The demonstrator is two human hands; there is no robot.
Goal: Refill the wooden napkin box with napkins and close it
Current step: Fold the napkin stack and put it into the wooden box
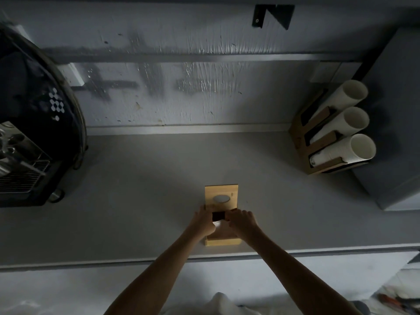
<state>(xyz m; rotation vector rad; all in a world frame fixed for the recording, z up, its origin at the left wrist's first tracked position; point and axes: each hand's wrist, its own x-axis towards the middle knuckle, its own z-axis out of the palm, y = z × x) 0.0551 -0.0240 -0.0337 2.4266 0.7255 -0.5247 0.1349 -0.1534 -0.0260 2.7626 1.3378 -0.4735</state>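
Note:
The wooden napkin box (223, 241) lies on the grey counter (136, 212) near its front edge. Its flat lid (221, 192), which has an oval slot (221, 198), is slid away from me and covers only the far part of the box. Between lid and box shows a dark gap (218, 215), with a small white patch (217, 223), possibly napkins, just below it. My left hand (204, 220) grips the box's left side at the gap. My right hand (242, 220) grips its right side, fingers at the lid's near edge. My hands hide the box's middle.
A black coffee machine (34, 133) with a metal drip grate stands at the left. A cardboard holder with three stacks of white paper cups (345, 126) lies at the right, against a grey cabinet (395, 133). The wall runs along the back.

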